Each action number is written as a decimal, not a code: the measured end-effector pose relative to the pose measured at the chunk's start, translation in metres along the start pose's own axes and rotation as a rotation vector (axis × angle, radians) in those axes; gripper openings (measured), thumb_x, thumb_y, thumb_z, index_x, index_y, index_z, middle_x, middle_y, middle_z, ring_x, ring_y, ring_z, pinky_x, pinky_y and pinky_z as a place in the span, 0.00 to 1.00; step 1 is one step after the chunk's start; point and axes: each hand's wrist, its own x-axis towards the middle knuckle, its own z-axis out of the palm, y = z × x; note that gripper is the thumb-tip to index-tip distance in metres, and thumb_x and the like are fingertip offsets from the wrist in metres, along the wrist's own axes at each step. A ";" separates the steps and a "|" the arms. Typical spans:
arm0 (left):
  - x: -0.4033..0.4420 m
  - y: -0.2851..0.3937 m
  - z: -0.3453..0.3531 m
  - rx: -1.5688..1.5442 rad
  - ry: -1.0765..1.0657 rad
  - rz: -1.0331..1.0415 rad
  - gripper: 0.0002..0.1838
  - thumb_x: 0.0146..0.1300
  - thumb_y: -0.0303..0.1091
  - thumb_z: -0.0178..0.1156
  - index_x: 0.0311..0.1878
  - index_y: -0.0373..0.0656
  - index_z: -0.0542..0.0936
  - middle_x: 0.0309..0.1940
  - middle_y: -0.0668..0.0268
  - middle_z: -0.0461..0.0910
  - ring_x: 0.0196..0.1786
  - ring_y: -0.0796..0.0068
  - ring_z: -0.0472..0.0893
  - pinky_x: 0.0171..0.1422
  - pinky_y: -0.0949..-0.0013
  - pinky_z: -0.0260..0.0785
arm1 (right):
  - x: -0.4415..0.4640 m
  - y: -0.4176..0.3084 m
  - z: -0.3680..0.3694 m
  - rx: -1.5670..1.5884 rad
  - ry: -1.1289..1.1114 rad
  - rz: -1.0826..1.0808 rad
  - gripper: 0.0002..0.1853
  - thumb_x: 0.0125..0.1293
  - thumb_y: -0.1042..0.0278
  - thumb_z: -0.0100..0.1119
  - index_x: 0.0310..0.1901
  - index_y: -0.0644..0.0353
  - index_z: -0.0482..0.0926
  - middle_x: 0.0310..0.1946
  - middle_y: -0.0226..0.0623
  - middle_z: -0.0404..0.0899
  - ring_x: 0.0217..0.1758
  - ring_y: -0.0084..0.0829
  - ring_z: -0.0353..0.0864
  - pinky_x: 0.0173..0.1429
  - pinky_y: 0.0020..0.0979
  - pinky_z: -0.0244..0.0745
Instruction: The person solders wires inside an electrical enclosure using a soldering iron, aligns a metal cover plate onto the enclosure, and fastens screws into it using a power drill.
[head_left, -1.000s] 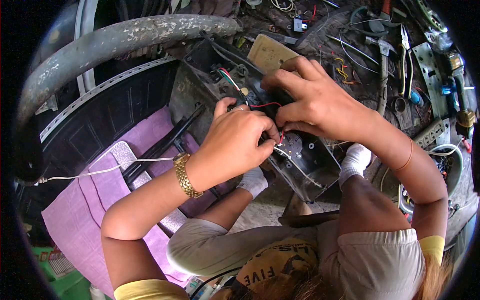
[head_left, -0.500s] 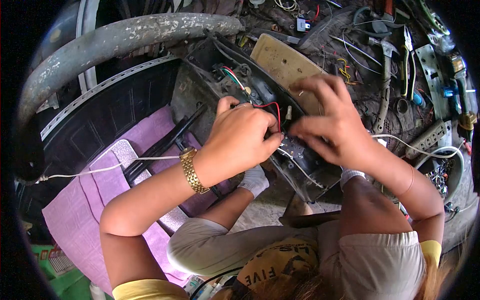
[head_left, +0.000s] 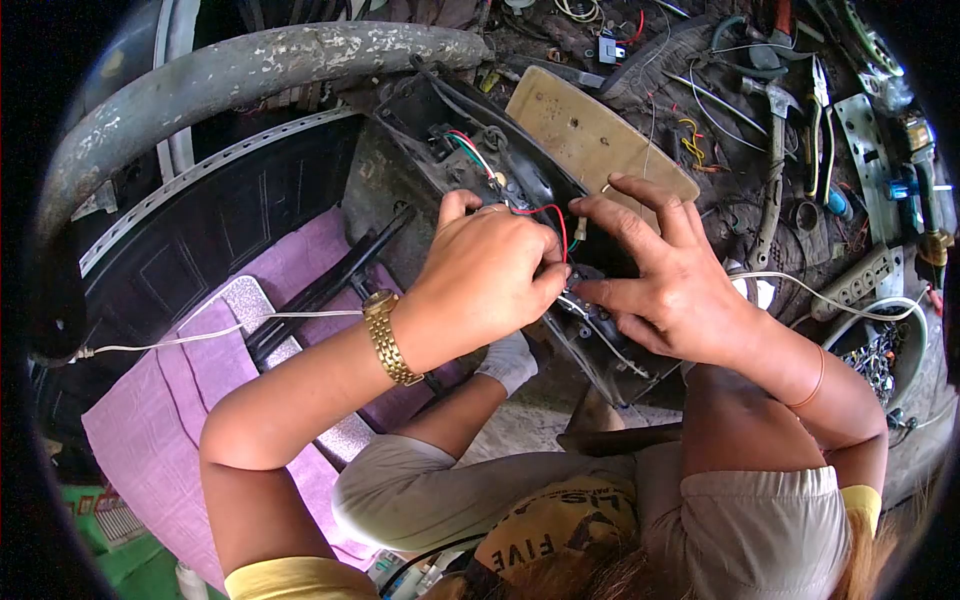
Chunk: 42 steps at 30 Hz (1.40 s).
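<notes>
Over a long black plastic housing [head_left: 400, 125], my left hand [head_left: 490, 265], with a gold watch on the wrist, is closed. Its thumb and forefinger pinch the end of a red wire [head_left: 563, 228], which loops up from the housing. My right hand [head_left: 670, 280] is open beside it, fingers spread and the thumb close to the left fingertips. A small pale connector [head_left: 580, 230] shows between the hands. Green, white and red wires [head_left: 475, 152] come out further up the housing. A grey-white wire [head_left: 610, 347] runs along its near end.
A tan panel [head_left: 570, 120] lies behind the housing. To the right are a hammer [head_left: 772, 150], pliers [head_left: 820, 130], a power strip [head_left: 855, 285] and a bowl of small metal parts [head_left: 875, 360]. A thick grey pipe [head_left: 260, 70] arches at left above a purple cloth [head_left: 150, 420].
My right hand, blurred before, has lowered slightly and is now steady, with its thumb nearer the left fingertips. The left hand stays nearly in place on the red wire.
</notes>
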 end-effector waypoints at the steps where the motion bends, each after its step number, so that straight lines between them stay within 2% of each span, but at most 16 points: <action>1: 0.000 0.000 0.000 0.009 -0.005 -0.004 0.10 0.58 0.41 0.65 0.29 0.45 0.84 0.25 0.61 0.82 0.38 0.61 0.82 0.58 0.54 0.58 | 0.001 -0.001 0.000 -0.013 -0.008 -0.010 0.18 0.39 0.66 0.71 0.38 0.46 0.88 0.67 0.40 0.67 0.71 0.53 0.62 0.62 0.51 0.66; 9: -0.001 -0.001 0.001 0.004 -0.013 -0.017 0.09 0.58 0.41 0.64 0.31 0.46 0.85 0.27 0.60 0.82 0.41 0.61 0.82 0.60 0.54 0.57 | 0.005 0.001 0.003 0.003 -0.042 -0.048 0.18 0.42 0.67 0.70 0.40 0.44 0.87 0.67 0.41 0.67 0.70 0.53 0.62 0.62 0.50 0.65; 12: -0.002 -0.002 0.003 0.000 0.002 -0.002 0.08 0.58 0.40 0.64 0.31 0.46 0.85 0.28 0.60 0.82 0.42 0.62 0.81 0.61 0.53 0.57 | 0.002 0.009 0.002 0.111 -0.020 -0.003 0.18 0.45 0.69 0.68 0.42 0.45 0.86 0.66 0.43 0.67 0.69 0.54 0.62 0.64 0.51 0.64; 16: -0.004 -0.003 0.002 -0.012 -0.034 0.009 0.08 0.57 0.40 0.64 0.32 0.47 0.85 0.29 0.61 0.83 0.43 0.61 0.81 0.61 0.53 0.57 | -0.007 0.013 -0.004 0.263 0.100 0.189 0.18 0.47 0.73 0.67 0.42 0.45 0.86 0.65 0.48 0.67 0.66 0.55 0.63 0.68 0.51 0.62; 19: -0.004 -0.001 0.000 -0.017 -0.036 0.012 0.08 0.55 0.40 0.65 0.31 0.47 0.85 0.30 0.61 0.83 0.43 0.61 0.81 0.63 0.52 0.57 | -0.002 0.016 -0.008 0.135 0.076 0.088 0.19 0.46 0.74 0.65 0.42 0.45 0.87 0.66 0.48 0.66 0.71 0.56 0.60 0.72 0.52 0.57; 20: -0.004 0.002 -0.002 -0.004 -0.039 0.002 0.09 0.54 0.42 0.66 0.30 0.47 0.84 0.30 0.62 0.83 0.43 0.61 0.81 0.64 0.51 0.56 | 0.000 0.018 -0.005 0.084 0.084 0.044 0.16 0.46 0.71 0.68 0.40 0.44 0.87 0.65 0.46 0.68 0.68 0.54 0.63 0.66 0.51 0.62; 23: -0.004 0.009 -0.003 0.025 -0.045 -0.027 0.12 0.52 0.45 0.68 0.27 0.47 0.83 0.30 0.63 0.84 0.43 0.61 0.81 0.66 0.50 0.56 | 0.014 0.019 -0.008 -0.014 0.049 -0.067 0.16 0.44 0.69 0.70 0.38 0.44 0.88 0.66 0.42 0.68 0.69 0.53 0.63 0.65 0.52 0.63; 24: -0.003 0.011 -0.002 0.028 -0.045 -0.035 0.13 0.52 0.46 0.69 0.27 0.46 0.83 0.30 0.63 0.84 0.43 0.61 0.81 0.66 0.49 0.55 | 0.017 0.021 -0.005 -0.048 0.039 -0.075 0.14 0.44 0.65 0.70 0.37 0.43 0.89 0.67 0.39 0.68 0.70 0.51 0.62 0.63 0.52 0.63; 28: -0.003 0.012 0.005 0.063 0.011 -0.041 0.16 0.50 0.49 0.72 0.25 0.47 0.83 0.30 0.64 0.84 0.44 0.61 0.81 0.67 0.46 0.55 | 0.018 0.024 -0.006 -0.096 0.003 -0.101 0.13 0.46 0.61 0.69 0.38 0.42 0.89 0.68 0.39 0.67 0.70 0.50 0.62 0.63 0.52 0.63; 37: 0.000 0.012 0.000 0.049 -0.084 -0.066 0.12 0.48 0.44 0.69 0.28 0.46 0.83 0.30 0.63 0.83 0.44 0.59 0.81 0.66 0.45 0.55 | 0.017 0.023 -0.006 -0.157 0.014 -0.153 0.10 0.51 0.59 0.64 0.37 0.42 0.88 0.68 0.37 0.67 0.70 0.47 0.63 0.61 0.51 0.64; 42: -0.002 0.012 0.002 0.098 -0.054 -0.055 0.13 0.47 0.44 0.67 0.30 0.45 0.83 0.31 0.61 0.83 0.45 0.59 0.80 0.67 0.47 0.55 | 0.020 0.021 0.000 -0.113 0.086 -0.201 0.09 0.52 0.59 0.62 0.35 0.42 0.88 0.67 0.38 0.68 0.70 0.46 0.64 0.61 0.51 0.65</action>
